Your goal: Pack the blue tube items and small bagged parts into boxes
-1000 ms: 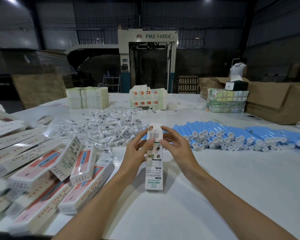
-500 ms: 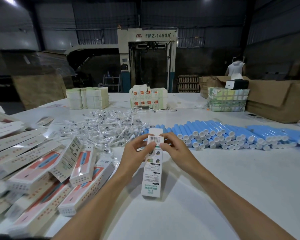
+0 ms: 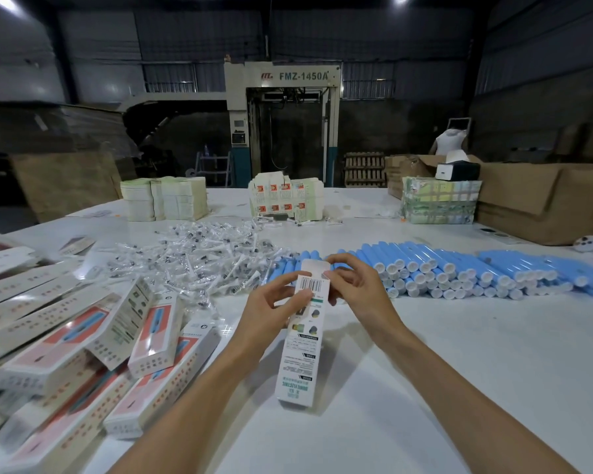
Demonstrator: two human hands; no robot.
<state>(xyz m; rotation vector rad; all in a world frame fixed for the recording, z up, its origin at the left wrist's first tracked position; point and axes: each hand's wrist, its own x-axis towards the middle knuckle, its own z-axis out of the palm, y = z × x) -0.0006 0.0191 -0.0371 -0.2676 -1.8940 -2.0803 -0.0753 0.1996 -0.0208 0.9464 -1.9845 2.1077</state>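
Box in hand: a long, narrow white cardboard carton [image 3: 300, 350] with a barcode on its upper end and green print lower down, held lengthwise in front of the person, above the middle of the table. Its top flap stands up at the far end.
Left hand [image 3: 271, 313]: gripping the carton's upper part from the left, fingers curled behind it and the thumb lying just below the barcode.
Right hand [image 3: 360, 292]: closed on the same end from the right, fingertips pinching at the raised top flap.
Carton's near end: low over the white table top [image 3: 459, 371]; I cannot tell whether it touches.
Blue tubes: a long bank of light-blue plastic tubes with white caps [image 3: 442, 268], stacked on their sides just beyond the hands and running off to the right.
Bagged parts: a loose heap of small clear plastic bags with dark pieces inside [image 3: 199, 258], left of the tubes, beyond the left hand.
Filled boxes: a jumble of white-and-salmon printed cartons [image 3: 93, 347] lying at the table's left edge.
Far side of table: stacks of pale flat card blanks [image 3: 165, 200], a stack of printed flat cartons [image 3: 285, 196] and a strapped bundle [image 3: 439, 203].
Right edge: large brown cardboard boxes [image 3: 545, 203].
Behind: a grey machine marked FMZ-1450A [image 3: 281, 114].
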